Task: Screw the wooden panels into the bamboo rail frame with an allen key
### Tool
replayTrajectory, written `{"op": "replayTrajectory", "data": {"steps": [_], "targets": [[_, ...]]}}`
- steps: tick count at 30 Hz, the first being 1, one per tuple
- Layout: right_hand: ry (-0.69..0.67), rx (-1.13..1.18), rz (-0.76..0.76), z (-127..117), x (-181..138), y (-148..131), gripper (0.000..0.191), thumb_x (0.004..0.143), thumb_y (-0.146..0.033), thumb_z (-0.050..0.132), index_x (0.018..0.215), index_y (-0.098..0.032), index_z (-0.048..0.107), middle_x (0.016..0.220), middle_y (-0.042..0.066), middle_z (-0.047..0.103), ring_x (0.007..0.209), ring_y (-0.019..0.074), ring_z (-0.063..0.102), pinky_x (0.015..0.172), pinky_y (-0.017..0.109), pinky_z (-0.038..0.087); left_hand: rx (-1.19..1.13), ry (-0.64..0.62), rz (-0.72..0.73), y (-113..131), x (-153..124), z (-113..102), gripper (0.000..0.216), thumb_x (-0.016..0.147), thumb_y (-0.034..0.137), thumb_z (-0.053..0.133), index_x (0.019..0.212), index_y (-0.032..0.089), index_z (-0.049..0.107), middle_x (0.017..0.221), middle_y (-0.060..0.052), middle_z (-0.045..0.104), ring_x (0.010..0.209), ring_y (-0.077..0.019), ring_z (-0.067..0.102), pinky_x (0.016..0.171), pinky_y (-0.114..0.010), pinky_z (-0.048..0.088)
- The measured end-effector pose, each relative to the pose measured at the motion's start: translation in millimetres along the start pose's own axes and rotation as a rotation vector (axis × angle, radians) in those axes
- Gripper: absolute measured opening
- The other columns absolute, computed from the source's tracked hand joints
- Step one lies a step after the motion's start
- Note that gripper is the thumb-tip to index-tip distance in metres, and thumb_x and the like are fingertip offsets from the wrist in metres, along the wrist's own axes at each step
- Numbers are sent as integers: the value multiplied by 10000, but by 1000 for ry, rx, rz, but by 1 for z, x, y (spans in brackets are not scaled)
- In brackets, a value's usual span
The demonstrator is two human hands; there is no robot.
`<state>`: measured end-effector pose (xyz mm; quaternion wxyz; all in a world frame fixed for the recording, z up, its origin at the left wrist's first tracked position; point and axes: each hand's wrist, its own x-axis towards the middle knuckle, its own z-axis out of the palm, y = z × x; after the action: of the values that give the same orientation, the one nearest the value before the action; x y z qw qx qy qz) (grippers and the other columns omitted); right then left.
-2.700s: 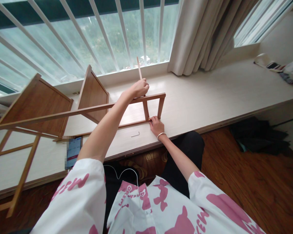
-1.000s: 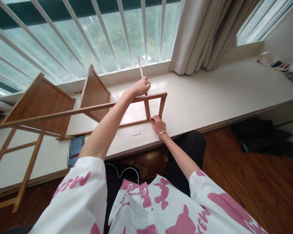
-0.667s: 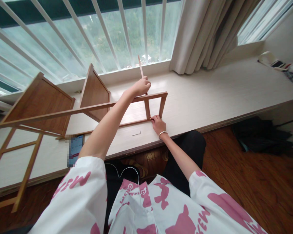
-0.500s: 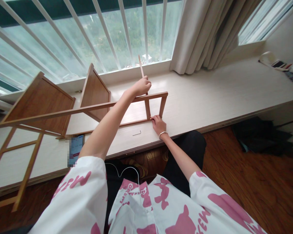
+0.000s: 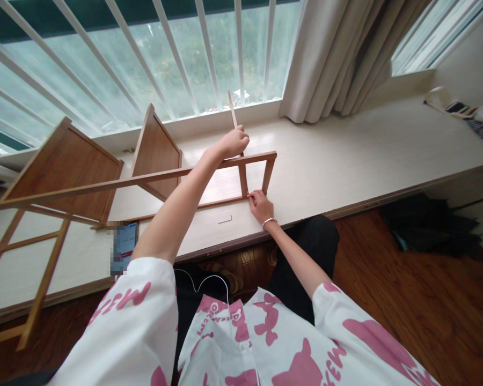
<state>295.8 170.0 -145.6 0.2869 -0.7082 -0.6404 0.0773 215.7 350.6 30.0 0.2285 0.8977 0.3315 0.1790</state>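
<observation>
A wooden shelf frame [image 5: 104, 185] with two brown panels lies on its side on the pale window ledge [image 5: 346, 155]. My left hand [image 5: 233, 143] is closed around a thin wooden rail [image 5: 231, 107] that stands up from the frame's right end. My right hand [image 5: 261, 206] rests at the frame's lower right corner, fingers pinched at the joint; what they pinch is too small to see. A small metal hex key [image 5: 225, 219] lies on the ledge just left of my right hand.
A phone [image 5: 124, 246] lies near the ledge's front edge. Curtains [image 5: 338, 53] hang at the back right. Small items [image 5: 459, 107] sit at the far right. A dark bundle [image 5: 430, 225] lies on the wooden floor below. White bars cross the window [image 5: 165, 59].
Almost nothing has changed: both hands keep their places on the frame, and the view has shifted only slightly.
</observation>
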Motion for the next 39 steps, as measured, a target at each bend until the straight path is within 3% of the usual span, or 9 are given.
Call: {"op": "replayTrajectory", "data": {"steps": [5,13,25,30,39], "targets": [[-31,-31,-62,-1,-2,-3,282,902,-277,304,1027,-199,544,1043,56,555,816,132,526,660,211,378,-8,-18,0,1,-2,-1,266,761,232,352,538,138,463,841,-87,458,836,-191,514,857,-327,386],[-178,-5,-306,3,-14,-14,266,897,-274,343,968,-220,594,931,32,604,881,122,530,741,206,357,11,-7,4,5,-6,-5,286,769,234,344,513,143,434,816,-81,441,771,-176,511,825,-331,397],[-311,-25,-251,19,-44,-60,197,860,-353,442,944,-303,613,953,-12,574,851,115,542,660,208,392,-22,-7,-13,2,-7,-5,242,759,219,365,540,146,437,812,-84,454,812,-183,507,849,-316,389],[-292,-47,-143,21,-44,-67,195,865,-341,425,901,-280,606,953,2,536,780,120,546,616,225,407,-10,-16,-17,2,-7,-5,248,768,218,352,551,143,445,855,-98,467,838,-202,523,847,-337,389],[-231,-89,-106,22,-50,-76,116,857,-232,404,880,-219,517,968,61,498,829,157,531,657,256,419,2,-19,-12,5,-10,-7,265,770,215,339,527,146,420,864,-108,465,807,-216,529,821,-372,397]]}}
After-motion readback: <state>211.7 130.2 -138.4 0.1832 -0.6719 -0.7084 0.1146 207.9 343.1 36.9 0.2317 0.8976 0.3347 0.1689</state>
